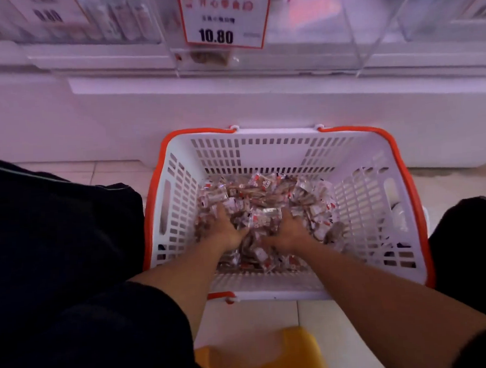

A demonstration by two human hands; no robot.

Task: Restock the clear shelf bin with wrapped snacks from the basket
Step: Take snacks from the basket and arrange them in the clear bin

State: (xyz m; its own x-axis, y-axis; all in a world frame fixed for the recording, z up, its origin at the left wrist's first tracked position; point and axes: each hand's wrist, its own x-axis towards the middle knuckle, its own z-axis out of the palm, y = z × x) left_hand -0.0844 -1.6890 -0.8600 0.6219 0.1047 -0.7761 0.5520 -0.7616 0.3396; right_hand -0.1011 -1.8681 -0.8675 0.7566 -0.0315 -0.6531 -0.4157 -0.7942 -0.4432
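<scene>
In the head view, a white slotted basket (347, 156) with orange rim and handles is seen standing on the tiled floor (322, 320), directly below a white shelf unit. A loose heap of wrapped snacks (267, 193), clear packets with red and white print and brown contents, is spread over the basket's bottom. Both bare forearms are reached down into the basket from the near side. The left hand (224, 227) is sunk into the left part of the heap, and the right hand (289, 229) into the middle, with a bunch of packets gathered between the two. The fingers of both hands are buried among the packets, so it cannot be told whether they are curled round any. The clear shelf bin (313, 48) is seen above, well apart from the hands, with a few brownish packets visible low at its front. A red-bordered price card (224, 18) reading 10.80 is fixed to its face. A yellow object (259, 357) is seen at the lower edge, near the basket.
</scene>
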